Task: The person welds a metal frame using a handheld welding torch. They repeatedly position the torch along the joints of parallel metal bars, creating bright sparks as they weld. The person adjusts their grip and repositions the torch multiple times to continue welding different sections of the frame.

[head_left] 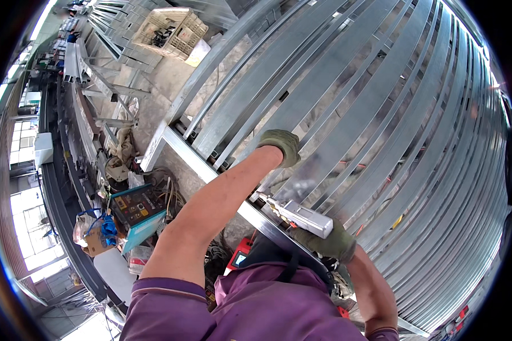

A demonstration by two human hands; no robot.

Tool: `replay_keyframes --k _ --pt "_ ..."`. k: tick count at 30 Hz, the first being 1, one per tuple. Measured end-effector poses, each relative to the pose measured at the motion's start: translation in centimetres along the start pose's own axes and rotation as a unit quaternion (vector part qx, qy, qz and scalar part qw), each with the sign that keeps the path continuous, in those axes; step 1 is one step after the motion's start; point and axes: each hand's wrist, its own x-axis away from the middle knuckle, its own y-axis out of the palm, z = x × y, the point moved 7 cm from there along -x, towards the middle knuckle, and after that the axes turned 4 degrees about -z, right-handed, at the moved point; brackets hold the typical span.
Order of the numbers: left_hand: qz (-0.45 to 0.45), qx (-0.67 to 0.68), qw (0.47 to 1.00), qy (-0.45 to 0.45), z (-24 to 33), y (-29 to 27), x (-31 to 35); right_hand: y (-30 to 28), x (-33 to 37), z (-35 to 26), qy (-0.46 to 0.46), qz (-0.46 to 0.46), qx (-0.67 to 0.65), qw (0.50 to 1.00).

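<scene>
My left hand [281, 144], in a green work glove, rests on a long galvanised steel tube [301, 99] among several that lie side by side on a rack. My right hand [331, 243], also gloved, grips a silver hand-held tool [299, 213] shaped like a welding gun. The tool's tip points at the cross rail [199, 162] that runs under the tube ends. Whether the left hand's fingers close round the tube cannot be seen.
A teal and black welding machine [137, 209] stands on the floor to the left, with cables beside it. A beige plastic crate [170, 31] sits at the far top. Steel frames [105, 85] and scrap lie along the left. A red device [240, 257] lies below the rail.
</scene>
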Motion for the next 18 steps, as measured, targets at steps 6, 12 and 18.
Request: replay_keyframes --k 6,12,18 --pt "0.003 0.005 1.000 0.003 -0.1 0.1 0.0 2.0 -2.0 1.2 -0.004 -0.057 -0.088 0.994" --pt "0.005 0.006 1.000 0.004 0.1 -0.1 -0.1 2.8 -2.9 2.9 0.004 -0.090 -0.175 0.981" --pt "0.007 0.005 1.000 0.002 0.2 -0.3 0.0 3.3 -3.1 2.5 0.061 -0.116 -0.148 0.980"
